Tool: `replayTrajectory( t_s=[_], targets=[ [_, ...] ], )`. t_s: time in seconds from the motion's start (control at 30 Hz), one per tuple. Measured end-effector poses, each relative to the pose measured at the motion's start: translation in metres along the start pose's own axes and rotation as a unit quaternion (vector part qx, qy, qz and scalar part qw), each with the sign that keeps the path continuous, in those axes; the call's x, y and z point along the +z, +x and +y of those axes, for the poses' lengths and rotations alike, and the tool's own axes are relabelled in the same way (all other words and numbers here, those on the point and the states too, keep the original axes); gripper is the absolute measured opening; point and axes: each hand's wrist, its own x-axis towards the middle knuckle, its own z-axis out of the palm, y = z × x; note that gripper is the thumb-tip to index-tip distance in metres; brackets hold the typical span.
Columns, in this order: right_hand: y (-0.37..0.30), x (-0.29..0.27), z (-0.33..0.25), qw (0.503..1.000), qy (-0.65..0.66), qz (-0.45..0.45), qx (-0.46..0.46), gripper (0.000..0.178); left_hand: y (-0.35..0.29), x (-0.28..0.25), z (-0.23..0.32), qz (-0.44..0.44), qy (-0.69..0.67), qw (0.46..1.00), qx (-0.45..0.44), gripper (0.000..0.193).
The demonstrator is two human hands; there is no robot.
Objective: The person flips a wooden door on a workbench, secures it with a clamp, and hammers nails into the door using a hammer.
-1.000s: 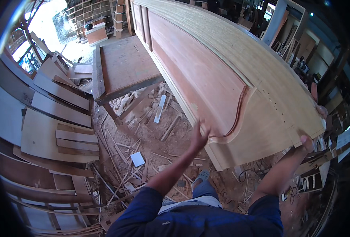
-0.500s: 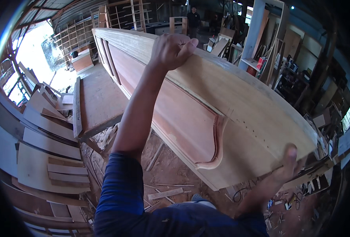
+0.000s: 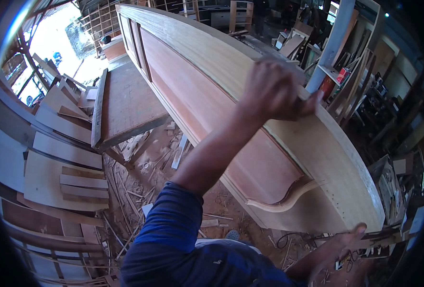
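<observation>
A large wooden door (image 3: 334, 182) with a recessed, curved-moulding panel stands tilted on its long side before me, running from far left to near right. At its upper edge is my left hand (image 3: 276, 91), slightly blurred, with the fingers curled over the edge. Down at the near right end, my right hand (image 3: 348, 239) is at the door's lower corner, thumb up against it and the other fingers partly hidden. A small row of dark holes shows near that end of the door.
A worn wooden workbench (image 3: 133, 103) stands to the left beyond the door. Stacked boards (image 3: 54, 186) line the left side. Offcuts and shavings cover the dirt floor (image 3: 221, 205). A post (image 3: 336, 43) and leaning timber stand at the right; a person (image 3: 260, 19) is far back.
My left hand has slid along the upper edge toward the near right end. My right hand has come down to the lower corner. The view has shifted, and the door sits higher at its far end.
</observation>
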Motion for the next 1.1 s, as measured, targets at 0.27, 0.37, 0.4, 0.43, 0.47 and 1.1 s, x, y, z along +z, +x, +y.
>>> replayTrajectory(
  t_s=[0.27, 0.37, 0.4, 0.43, 0.47, 1.1],
  targets=[
    [0.078, 0.051, 0.069, 0.994, 0.04, -0.048, 0.088, 0.096, -0.012, 0.099, -0.007, 0.157, 0.09, 0.982, 0.055, 0.038],
    [0.108, 0.076, 0.1, 0.994, 0.014, -0.035, 0.099, 0.088, 0.003, 0.103, -0.008, 0.026, 0.074, 0.996, -0.037, 0.042],
    [0.131, 0.074, 0.119, 0.995, 0.034, -0.047, 0.083, 0.087, 0.009, 0.103, -0.007, -0.093, 0.041, 0.988, -0.114, 0.048],
    [0.153, 0.071, 0.138, 0.994, 0.056, -0.061, 0.067, 0.086, 0.014, 0.105, -0.011, -0.094, 0.041, 0.988, -0.116, 0.048],
    [0.179, 0.062, 0.161, 0.995, 0.053, -0.061, 0.063, 0.086, 0.02, 0.112, -0.017, -0.082, 0.052, 0.989, -0.109, 0.054],
    [0.279, 0.237, 0.201, 0.989, 0.094, -0.078, 0.085, 0.075, 0.078, 0.165, -0.107, -0.29, 0.103, 0.94, -0.149, 0.094]
  ],
)
